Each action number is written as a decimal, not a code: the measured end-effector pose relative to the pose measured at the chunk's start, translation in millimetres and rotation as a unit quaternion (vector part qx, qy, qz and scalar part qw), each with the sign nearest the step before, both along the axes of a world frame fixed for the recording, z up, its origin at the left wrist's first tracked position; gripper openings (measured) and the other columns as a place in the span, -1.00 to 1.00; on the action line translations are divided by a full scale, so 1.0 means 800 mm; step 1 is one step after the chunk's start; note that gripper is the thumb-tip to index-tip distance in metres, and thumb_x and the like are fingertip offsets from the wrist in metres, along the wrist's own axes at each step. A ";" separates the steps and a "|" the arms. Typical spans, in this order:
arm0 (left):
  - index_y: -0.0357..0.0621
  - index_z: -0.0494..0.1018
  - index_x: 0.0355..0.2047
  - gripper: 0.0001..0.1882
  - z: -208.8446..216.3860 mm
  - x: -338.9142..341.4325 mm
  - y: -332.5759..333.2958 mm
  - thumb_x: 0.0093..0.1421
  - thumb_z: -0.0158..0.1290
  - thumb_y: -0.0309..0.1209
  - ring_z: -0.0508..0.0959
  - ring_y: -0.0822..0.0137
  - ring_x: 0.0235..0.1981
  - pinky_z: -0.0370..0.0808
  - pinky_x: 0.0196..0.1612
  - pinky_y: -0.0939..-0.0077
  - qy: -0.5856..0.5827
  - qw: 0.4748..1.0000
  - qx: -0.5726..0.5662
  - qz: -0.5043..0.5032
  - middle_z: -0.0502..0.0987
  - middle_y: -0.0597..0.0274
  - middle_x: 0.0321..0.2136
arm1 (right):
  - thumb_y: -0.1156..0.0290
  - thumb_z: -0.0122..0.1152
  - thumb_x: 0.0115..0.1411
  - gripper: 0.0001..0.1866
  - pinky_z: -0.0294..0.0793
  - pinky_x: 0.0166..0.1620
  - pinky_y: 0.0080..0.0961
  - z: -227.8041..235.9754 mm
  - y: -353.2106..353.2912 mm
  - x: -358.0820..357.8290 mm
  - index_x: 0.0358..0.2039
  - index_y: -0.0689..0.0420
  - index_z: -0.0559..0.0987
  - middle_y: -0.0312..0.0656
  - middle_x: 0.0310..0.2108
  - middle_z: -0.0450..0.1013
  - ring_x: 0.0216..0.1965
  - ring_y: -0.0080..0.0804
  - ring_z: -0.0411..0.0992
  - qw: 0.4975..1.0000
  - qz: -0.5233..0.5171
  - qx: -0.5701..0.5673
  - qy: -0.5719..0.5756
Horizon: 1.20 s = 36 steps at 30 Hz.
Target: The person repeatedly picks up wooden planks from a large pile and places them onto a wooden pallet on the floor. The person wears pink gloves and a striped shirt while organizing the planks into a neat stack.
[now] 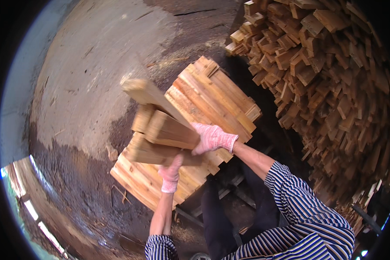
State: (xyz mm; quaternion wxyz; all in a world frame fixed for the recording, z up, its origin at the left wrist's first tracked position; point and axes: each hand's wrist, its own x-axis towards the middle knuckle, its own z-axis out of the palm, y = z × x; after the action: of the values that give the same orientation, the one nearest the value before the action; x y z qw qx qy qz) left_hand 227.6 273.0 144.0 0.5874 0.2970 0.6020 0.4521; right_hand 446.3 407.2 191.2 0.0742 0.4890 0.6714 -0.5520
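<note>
Several short wooden planks (pixel 171 130) are held together as a loose bundle, slightly blurred, above a neat stack of wooden planks (pixel 145 182). My left hand (pixel 171 173), in a pink knitted glove, is closed on the bundle's near lower end. On the right side of the same bundle, my right hand (pixel 210 138), in a matching glove, presses its fingers round the plank ends. One plank (pixel 147 93) of the bundle juts up past the others toward the far left. Parts of the fingers are hidden by the wood.
A tall heap of loose wood pieces (pixel 333 82) rises on the right. The stack's far part (pixel 216 95) has a small piece on top. Wood scraps (pixel 121 195) lie on the dirty floor (pixel 99 65). My legs (pixel 223 216) are close to the stack's near side.
</note>
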 end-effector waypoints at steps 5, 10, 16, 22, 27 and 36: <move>-0.20 0.47 0.07 -0.52 -0.144 -0.047 -0.015 0.11 0.22 -0.50 0.61 0.16 0.01 0.29 0.32 0.16 -0.122 0.975 -0.019 0.182 0.60 0.06 -0.02 | 0.01 0.47 -0.09 0.11 0.32 0.27 -0.31 -0.054 -0.037 -0.016 0.39 0.13 0.12 0.16 0.26 0.30 0.25 -0.01 0.33 0.972 -0.193 0.033 0.129; -0.19 0.46 0.11 -0.48 -0.196 0.071 0.076 0.16 0.24 -0.29 0.48 0.17 0.07 0.37 0.22 0.18 -0.206 0.930 -0.223 0.206 0.51 0.10 0.06 | 0.08 0.37 0.04 -0.01 0.28 0.30 -0.19 -0.168 -0.027 0.034 0.42 -0.04 0.10 0.05 0.32 0.21 0.34 -0.03 0.20 0.968 -0.237 0.045 -0.072; -0.23 0.44 0.07 -0.48 -0.250 0.043 0.058 0.14 0.26 -0.28 0.53 0.09 -0.01 0.47 0.13 0.09 -0.202 0.914 -0.271 0.224 0.54 0.03 -0.03 | 0.13 0.26 0.09 -0.03 0.37 0.21 -0.18 -0.239 -0.013 0.046 0.46 -0.12 0.01 0.01 0.30 0.22 0.26 -0.07 0.27 0.970 -0.114 0.116 -0.179; -0.22 0.47 0.01 -0.55 -0.239 0.031 0.057 0.14 0.25 -0.30 0.56 0.11 -0.07 0.53 0.06 0.06 -0.205 0.914 -0.293 0.192 0.56 0.06 -0.11 | 0.29 0.20 0.11 -0.18 0.31 0.30 -0.36 -0.275 0.089 0.165 0.42 -0.21 0.20 0.04 0.33 0.19 0.28 -0.09 0.25 0.963 -0.200 0.177 -0.042; -0.20 0.48 -0.04 -0.60 -0.245 0.021 0.052 0.15 0.25 -0.32 0.57 0.16 -0.08 0.53 0.07 0.12 -0.210 0.913 -0.293 0.189 0.57 0.11 -0.14 | 0.13 0.10 0.33 -0.30 0.20 0.35 -0.34 -0.286 0.119 0.145 0.44 -0.13 0.14 0.09 0.41 0.07 0.39 0.00 0.12 0.964 0.032 0.193 -0.182; -0.22 0.42 -0.01 -0.56 -0.214 0.030 0.026 0.12 0.28 -0.42 0.58 0.16 -0.12 0.57 -0.01 0.16 -0.170 0.924 -0.234 0.251 0.55 0.11 -0.17 | 0.05 0.27 0.13 -0.21 0.40 0.08 -0.21 -0.219 -0.036 -0.027 0.37 -0.19 0.25 -0.02 0.12 0.35 0.09 -0.08 0.38 0.969 0.004 0.177 -0.170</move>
State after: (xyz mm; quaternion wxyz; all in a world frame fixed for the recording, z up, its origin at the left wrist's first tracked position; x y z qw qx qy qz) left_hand 251.5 294.1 -27.6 0.6011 -0.0913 0.6366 0.4744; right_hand 424.8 378.1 16.1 0.1014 0.5785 0.7378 -0.3327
